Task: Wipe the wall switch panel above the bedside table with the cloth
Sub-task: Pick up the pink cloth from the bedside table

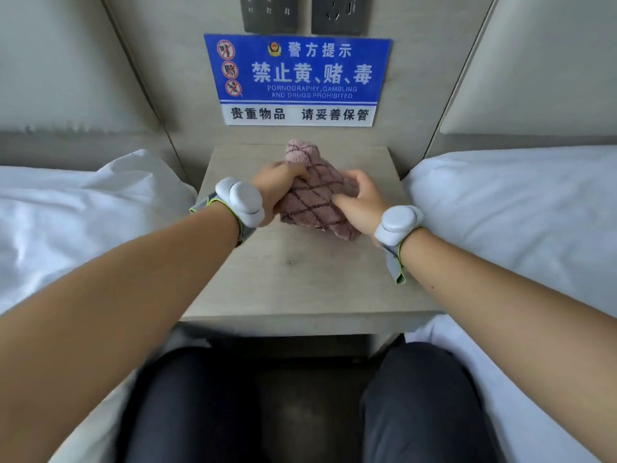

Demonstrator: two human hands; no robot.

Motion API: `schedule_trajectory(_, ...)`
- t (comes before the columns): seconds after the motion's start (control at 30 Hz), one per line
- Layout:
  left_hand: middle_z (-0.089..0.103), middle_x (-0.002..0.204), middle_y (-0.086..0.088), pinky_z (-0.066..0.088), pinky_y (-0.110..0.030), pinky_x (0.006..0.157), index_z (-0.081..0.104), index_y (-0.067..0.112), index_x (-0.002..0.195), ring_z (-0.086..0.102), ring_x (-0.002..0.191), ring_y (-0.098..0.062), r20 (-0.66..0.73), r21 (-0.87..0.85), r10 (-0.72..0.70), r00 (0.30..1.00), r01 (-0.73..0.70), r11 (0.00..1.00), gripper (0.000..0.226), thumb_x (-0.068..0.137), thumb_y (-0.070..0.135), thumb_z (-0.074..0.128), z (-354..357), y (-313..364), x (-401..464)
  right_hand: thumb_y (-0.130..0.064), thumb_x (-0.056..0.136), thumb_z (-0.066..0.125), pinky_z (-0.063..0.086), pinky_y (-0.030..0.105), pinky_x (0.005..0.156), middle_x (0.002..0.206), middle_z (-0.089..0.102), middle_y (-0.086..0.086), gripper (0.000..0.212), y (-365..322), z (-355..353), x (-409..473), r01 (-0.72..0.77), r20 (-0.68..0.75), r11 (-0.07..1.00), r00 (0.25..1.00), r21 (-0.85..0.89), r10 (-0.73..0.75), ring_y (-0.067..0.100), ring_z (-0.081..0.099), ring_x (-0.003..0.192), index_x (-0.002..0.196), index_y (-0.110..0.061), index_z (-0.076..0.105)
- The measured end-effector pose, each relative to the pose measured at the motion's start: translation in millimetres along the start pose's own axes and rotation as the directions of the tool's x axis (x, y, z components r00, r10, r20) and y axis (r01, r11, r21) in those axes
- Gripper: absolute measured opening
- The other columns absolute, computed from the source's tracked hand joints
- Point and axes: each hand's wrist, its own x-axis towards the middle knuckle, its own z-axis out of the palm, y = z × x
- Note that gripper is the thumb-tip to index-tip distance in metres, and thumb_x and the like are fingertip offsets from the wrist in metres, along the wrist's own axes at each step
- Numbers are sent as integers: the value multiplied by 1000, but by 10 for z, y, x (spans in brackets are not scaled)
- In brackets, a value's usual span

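Switch panel (269, 13): one; cloth (314, 195): one, gripped by left hand (277, 192), right hand (359, 202)

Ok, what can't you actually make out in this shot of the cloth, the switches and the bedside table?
- Switch panel, head view: its upper part is cut off by the top edge, and the button labels are too blurred to read.
- Socket panel: also cropped by the top edge.
- Cloth: the left hand and right hand grip it and cover its sides.
- Under the bedside table: too dark.

Two white beds (521, 208), padded beige headboards (547, 61)
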Motion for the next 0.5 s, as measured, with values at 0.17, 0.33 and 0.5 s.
schedule_trajectory(0.17, 75, 98, -16, 57, -29, 53, 65, 9, 113, 73, 74, -29, -14, -78, -6, 1000, 5, 997, 27, 89, 20, 59, -124, 74, -677, -35, 78, 70, 51, 33, 78, 121, 59, 3, 70, -399, 47, -424, -226, 50, 952, 974, 207, 220, 22, 63, 103, 139, -15, 41)
schedule_trajectory(0.33, 75, 103, -21, 62, -50, 72, 64, 5, 121, 75, 84, -36, -6, -131, 64, 998, -64, 989, 41, 82, 13, 65, -303, 248, -1215, -32, 89, 60, 51, 32, 66, 87, 65, 4, 25, -822, -9, -792, -306, 176, 856, 951, 417, 255, 23, 63, 80, 104, -13, 66)
schedule_trajectory(0.5, 74, 106, -20, 59, -55, 82, 66, 8, 114, 73, 93, -38, -5, -102, 166, 986, -165, 981, 24, 90, 4, 64, -398, 400, -1479, -24, 88, 62, 57, 35, 79, 107, 75, 9, 29, -1059, -24, -965, -331, 245, 766, 942, 551, 231, 27, 70, 94, 115, -13, 68)
